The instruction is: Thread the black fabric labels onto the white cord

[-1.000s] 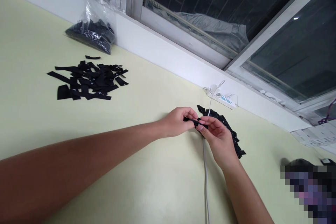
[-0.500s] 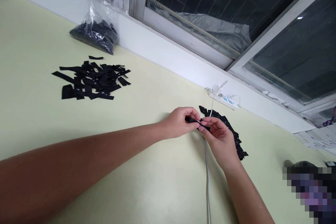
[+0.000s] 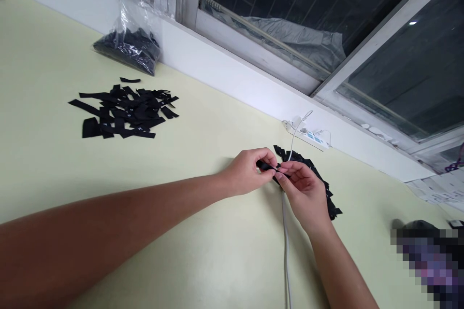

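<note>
Between the fingertips of both hands is a black fabric strip (image 3: 264, 166), held above the table. My left hand (image 3: 250, 170) pinches it from the left, thumb against fingers. From the right, my right hand (image 3: 302, 188) grips its other end between thumb and fingertips, the two hands almost touching. Part of the strip is hidden by the fingers. Behind my right hand lies a pile of black strips (image 3: 328, 193), partly covered by the hand. A looser heap of black fabric strips (image 3: 134, 108) is spread out on the left, some with small white marks.
A clear plastic bag (image 3: 132, 41) of black pieces stands against the wall below the window (image 3: 275, 34). A white power strip (image 3: 308, 136) sits by the wall. Its pale cable (image 3: 286, 251) runs across the green table (image 3: 203, 241) beneath my hands. A blurred-out patch (image 3: 431, 260) is at the right.
The hands keep nearly the same place and hold on the strip, with only a slight shift of the fingers. The whole view has moved a little.
</note>
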`<state>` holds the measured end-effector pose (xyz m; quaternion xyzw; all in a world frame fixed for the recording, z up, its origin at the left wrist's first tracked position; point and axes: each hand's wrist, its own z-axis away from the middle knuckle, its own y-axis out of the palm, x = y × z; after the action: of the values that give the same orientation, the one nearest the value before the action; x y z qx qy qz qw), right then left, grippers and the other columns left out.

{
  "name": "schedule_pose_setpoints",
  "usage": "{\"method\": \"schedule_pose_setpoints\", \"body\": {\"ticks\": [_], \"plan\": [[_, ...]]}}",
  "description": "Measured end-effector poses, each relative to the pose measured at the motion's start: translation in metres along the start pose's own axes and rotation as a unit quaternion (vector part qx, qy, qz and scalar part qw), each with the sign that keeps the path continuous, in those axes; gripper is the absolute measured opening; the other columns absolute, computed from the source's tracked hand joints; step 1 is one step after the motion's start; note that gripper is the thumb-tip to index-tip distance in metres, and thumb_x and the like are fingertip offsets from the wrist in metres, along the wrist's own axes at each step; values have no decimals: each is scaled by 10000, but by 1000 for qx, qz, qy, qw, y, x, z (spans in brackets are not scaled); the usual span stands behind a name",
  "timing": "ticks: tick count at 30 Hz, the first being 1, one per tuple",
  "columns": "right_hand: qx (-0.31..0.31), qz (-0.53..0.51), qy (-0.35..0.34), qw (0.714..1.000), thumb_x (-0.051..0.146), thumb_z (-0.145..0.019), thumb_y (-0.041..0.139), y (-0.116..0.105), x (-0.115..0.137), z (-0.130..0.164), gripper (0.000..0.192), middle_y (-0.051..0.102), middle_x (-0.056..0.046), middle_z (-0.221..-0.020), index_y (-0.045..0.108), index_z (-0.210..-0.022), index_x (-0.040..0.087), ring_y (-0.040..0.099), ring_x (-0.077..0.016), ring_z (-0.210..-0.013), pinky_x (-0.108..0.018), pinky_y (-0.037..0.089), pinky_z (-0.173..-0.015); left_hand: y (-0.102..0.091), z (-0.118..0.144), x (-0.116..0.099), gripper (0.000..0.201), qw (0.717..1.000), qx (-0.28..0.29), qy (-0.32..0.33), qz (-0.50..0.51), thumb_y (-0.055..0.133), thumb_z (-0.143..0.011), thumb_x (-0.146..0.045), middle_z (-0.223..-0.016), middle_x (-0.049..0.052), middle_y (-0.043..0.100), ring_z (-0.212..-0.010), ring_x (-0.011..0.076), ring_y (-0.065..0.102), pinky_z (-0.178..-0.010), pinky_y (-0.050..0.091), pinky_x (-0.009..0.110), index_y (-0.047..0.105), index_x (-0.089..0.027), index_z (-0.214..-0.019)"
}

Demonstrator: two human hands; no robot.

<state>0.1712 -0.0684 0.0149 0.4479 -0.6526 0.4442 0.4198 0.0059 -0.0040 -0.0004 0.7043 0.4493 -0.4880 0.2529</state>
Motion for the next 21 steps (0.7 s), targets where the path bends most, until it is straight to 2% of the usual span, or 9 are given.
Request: {"method": "schedule_pose_setpoints", "body": {"ticks": [5,9,14,15,18,21], "plan": [[-43,50,-33,997,295,-785,784,4,-3,2,240,675,-45,-944,689,-1000,246,636,-194,-910,-370,506,-858,4,2,0,90,1000,-7,13,9,612,-795,-130,-902,29,671,-876,149,627,-786,501,271,622,-171,-874],[-75,78,-49,993,291,-775,774,0,-5,-1,253,669,-47,-945,685,-1006,238,626,-198,-903,-371,500,-841,1,0,-1,113,1000,-9,21,-13,622,-803,-140,-939,31,680,-894,160,636,-806,507,291,612,-180,-908],[-140,109,-84,981,315,-781,770,-13,7,-4,217,672,-56,-927,693,-967,233,622,-199,-864,-367,507,-787,-16,-9,8,210,986,-89,8,-142,555,-845,-139,-1140,52,659,-1075,209,589,-914,487,361,625,-215,-1028],[-146,115,-93,978,314,-787,766,-14,9,-3,205,674,-56,-927,696,-964,236,625,-201,-865,-368,508,-785,-19,-10,11,217,979,-80,3,-185,540,-847,-131,-1140,61,656,-1094,227,574,-933,477,385,636,-212,-1024],[-138,121,-100,978,306,-801,754,-14,13,0,191,682,-57,-951,701,-975,248,636,-212,-891,-381,514,-806,-23,-10,19,198,946,6,0,-323,548,-868,-168,-1121,98,648,-1092,287,553,-951,440,466,671,-188,-1022],[-115,127,-104,980,294,-811,739,-10,10,2,185,683,-56,-963,699,-987,256,641,-223,-923,-392,519,-837,-22,-8,22,184,917,53,10,-396,532,-908,-218,-1064,121,644,-1031,303,558,-898,431,468,698,-168,-970]]}}
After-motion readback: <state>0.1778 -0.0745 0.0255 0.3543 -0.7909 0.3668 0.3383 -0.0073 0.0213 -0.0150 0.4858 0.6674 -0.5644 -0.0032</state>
